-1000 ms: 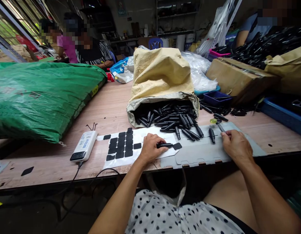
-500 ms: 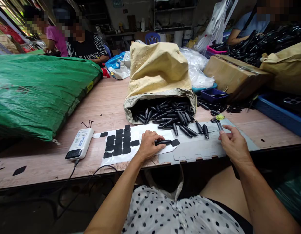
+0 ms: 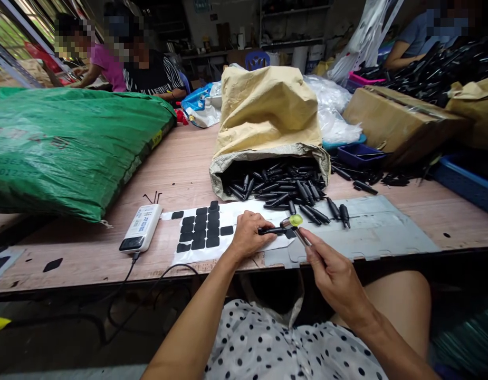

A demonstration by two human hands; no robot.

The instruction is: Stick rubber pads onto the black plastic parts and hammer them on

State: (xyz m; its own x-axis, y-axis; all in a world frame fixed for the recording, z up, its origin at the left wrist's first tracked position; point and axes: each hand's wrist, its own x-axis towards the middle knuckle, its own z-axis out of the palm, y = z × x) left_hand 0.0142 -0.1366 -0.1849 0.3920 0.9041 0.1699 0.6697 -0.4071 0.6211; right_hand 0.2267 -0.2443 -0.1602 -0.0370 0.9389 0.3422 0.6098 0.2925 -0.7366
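My left hand [image 3: 249, 235] is closed around a black pen-like part [image 3: 272, 230], holding it low over the white sheet with its tip pointing right. In my right hand [image 3: 333, 269] is a small hammer [image 3: 303, 236] with a yellow-green end. The hammer's head is at the right end of the black part; whether they touch I cannot tell. Just beneath lies a black square pad [image 3: 291, 234], partly hidden. To the left, several rounded black pads [image 3: 200, 226] sit in rows on the white sheet [image 3: 228, 244].
Black parts [image 3: 283, 184] spill from a tan paper sack [image 3: 267, 116]. A grey board [image 3: 402, 229] lies on the right. A white power bank [image 3: 143, 224] with a cable and a green sack [image 3: 69, 153] are left. Boxes and trays stand back right; other people sit behind.
My right hand has swung the hammer leftward from over the grey board to the end of the black part. My left hand keeps its hold. The whole view has shifted slightly.
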